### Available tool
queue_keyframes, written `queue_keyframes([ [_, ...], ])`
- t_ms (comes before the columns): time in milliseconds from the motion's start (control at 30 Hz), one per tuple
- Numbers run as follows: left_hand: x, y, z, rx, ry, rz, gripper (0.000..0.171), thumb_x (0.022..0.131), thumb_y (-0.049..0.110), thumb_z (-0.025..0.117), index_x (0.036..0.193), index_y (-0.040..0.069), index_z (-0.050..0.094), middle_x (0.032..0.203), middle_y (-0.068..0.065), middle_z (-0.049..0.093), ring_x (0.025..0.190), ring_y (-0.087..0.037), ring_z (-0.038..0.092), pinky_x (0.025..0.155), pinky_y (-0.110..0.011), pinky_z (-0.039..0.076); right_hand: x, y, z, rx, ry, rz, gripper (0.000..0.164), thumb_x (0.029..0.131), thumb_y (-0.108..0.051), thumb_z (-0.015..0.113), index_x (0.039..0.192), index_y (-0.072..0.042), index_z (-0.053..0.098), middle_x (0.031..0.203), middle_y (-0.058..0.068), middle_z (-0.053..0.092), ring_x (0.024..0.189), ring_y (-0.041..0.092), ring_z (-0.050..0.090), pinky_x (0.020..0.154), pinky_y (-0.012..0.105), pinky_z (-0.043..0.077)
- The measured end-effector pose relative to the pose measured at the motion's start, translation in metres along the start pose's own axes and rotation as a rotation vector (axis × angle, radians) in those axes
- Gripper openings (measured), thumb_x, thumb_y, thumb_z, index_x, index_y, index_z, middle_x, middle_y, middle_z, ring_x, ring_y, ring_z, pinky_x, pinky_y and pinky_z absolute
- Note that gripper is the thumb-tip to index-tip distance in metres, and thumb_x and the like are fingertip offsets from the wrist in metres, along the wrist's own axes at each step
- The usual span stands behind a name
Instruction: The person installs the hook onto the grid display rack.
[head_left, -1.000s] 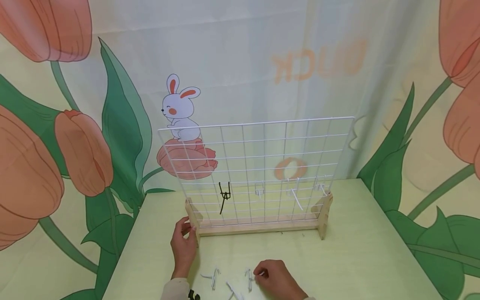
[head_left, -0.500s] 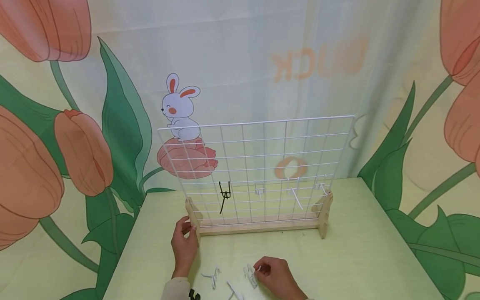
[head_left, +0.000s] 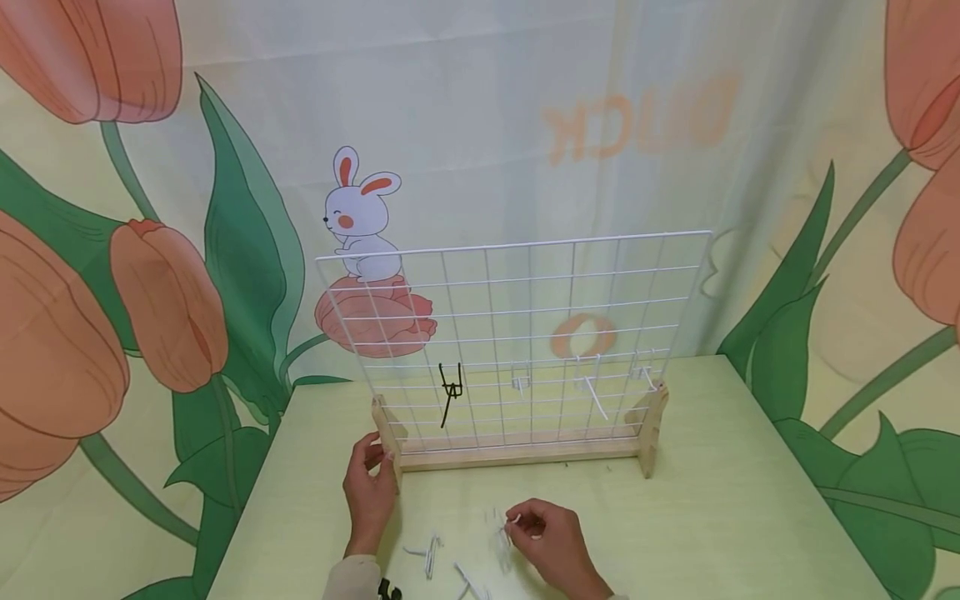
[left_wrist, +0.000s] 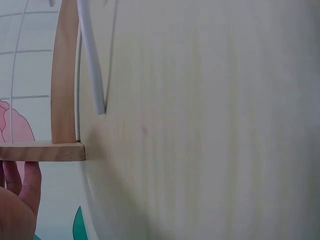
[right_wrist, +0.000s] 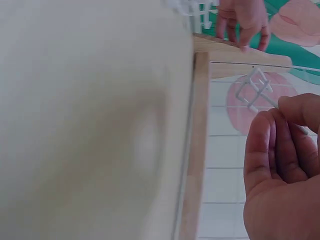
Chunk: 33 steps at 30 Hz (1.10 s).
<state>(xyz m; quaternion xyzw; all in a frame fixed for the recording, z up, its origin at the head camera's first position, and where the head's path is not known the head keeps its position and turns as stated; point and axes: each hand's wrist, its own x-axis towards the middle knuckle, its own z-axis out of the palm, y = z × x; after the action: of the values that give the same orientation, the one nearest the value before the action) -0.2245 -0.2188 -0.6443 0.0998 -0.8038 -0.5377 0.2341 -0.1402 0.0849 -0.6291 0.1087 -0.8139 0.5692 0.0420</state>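
A white wire grid panel [head_left: 507, 313] stands upright in a wooden stand [head_left: 517, 458]. My left hand [head_left: 369, 492] holds the stand's left leg, thumb and fingertips against the wood. In the right wrist view that hand [right_wrist: 244, 19] appears beyond the base. Thumb and fingers of my right hand [head_left: 553, 546] pinch a white wire hook [right_wrist: 256, 90] by its prong, its square back frame sticking out from the fingertips; in the head view the hook is blurred. Nearer me lie a white hook [head_left: 430, 557] and another white hook [head_left: 467, 579].
On the grid hang a black hook [head_left: 450, 392], a small white hook [head_left: 521, 383], a long white hook [head_left: 592, 396] and a white hook at the right [head_left: 643, 368]. Behind the table [head_left: 705, 517] is a curtain [head_left: 480, 125] printed with tulips and a rabbit.
My right hand has lifted the white hook off the table and moved it forward toward the grid, turning it as it rises. The left hand stays at the stand's leg.
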Motion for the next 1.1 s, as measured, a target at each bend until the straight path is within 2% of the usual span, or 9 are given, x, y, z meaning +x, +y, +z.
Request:
queue_keyframes([
  [167,-0.001,0.001,-0.001,-0.004,0.007,0.007,0.042,0.101,0.002,0.068,0.140,0.015,0.061,0.120,-0.013,0.070,0.112,-0.030,0.070,0.082,-0.019,0.055,0.007,-0.021,-0.001,0.021,0.073,-0.069,0.017,0.088,-0.005,0.083,0.093,-0.021,0.078,0.081,-0.010,0.076,0.071,0.001,0.071,0.066,0.023,0.061],
  [300,-0.001,0.002,-0.002,-0.003,0.016,0.005,0.042,0.101,0.002,0.068,0.140,0.016,0.062,0.120,-0.012,0.069,0.112,-0.031,0.070,0.083,-0.025,0.058,0.012,-0.039,-0.002,0.072,0.082,-0.103,0.021,0.089,-0.005,0.083,0.095,-0.025,0.077,0.085,-0.008,0.077,0.074,0.004,0.073,0.067,0.024,0.062],
  [533,-0.002,0.003,-0.003,-0.011,0.017,-0.007,0.042,0.101,0.001,0.068,0.139,0.016,0.062,0.119,-0.013,0.069,0.112,-0.032,0.071,0.081,-0.019,0.056,0.022,-0.066,-0.002,0.167,0.084,-0.197,0.016,0.091,-0.006,0.082,0.097,-0.020,0.078,0.094,0.001,0.079,0.082,0.012,0.077,0.071,0.027,0.064],
  [733,-0.002,0.003,-0.001,0.000,0.014,-0.011,0.041,0.101,0.002,0.068,0.139,0.015,0.063,0.119,-0.013,0.069,0.112,-0.033,0.071,0.088,-0.042,0.061,0.028,-0.088,-0.004,0.188,0.109,-0.273,0.015,0.091,-0.004,0.082,0.097,-0.017,0.078,0.096,0.006,0.077,0.085,0.014,0.076,0.074,0.028,0.065],
  [800,-0.002,0.003,0.000,0.005,0.015,-0.012,0.041,0.101,0.002,0.068,0.139,0.015,0.062,0.119,-0.013,0.069,0.112,-0.033,0.071,0.090,-0.046,0.061,0.031,-0.094,-0.005,0.196,0.118,-0.302,0.015,0.091,-0.002,0.082,0.097,-0.016,0.078,0.095,0.007,0.077,0.084,0.016,0.076,0.073,0.030,0.065],
  [1100,0.000,0.003,0.001,0.004,0.009,-0.014,0.040,0.101,0.003,0.068,0.138,0.017,0.062,0.119,-0.010,0.069,0.113,-0.029,0.070,0.087,-0.040,0.061,0.038,-0.117,-0.010,0.219,0.113,-0.384,0.019,0.090,0.003,0.080,0.099,-0.013,0.077,0.096,0.010,0.077,0.084,0.015,0.076,0.073,0.031,0.065],
])
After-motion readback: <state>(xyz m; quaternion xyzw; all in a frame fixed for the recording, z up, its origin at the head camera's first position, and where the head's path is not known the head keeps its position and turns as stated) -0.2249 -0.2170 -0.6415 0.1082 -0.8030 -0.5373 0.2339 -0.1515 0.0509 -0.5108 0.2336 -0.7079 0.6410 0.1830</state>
